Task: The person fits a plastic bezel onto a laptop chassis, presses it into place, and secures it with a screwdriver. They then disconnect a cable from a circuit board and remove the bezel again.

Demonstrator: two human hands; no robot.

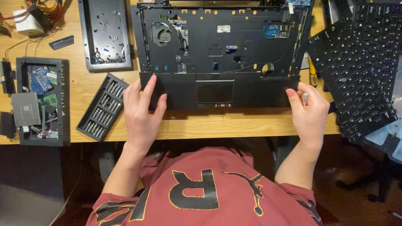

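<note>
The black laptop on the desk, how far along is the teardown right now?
Done: the black keyboard lies off to the right, leaving the round cooling fan exposed inside the black plastic laptop base. In hand: the left hand presses the black palmrest at its left corner; the right hand grips its right edge. Left: the palmrest sits on the base.

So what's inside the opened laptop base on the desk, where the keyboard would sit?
Inside the laptop base: a round cooling fan at upper left and a small blue circuit board at upper right. A black inner frame covers whatever lies beneath.
</note>
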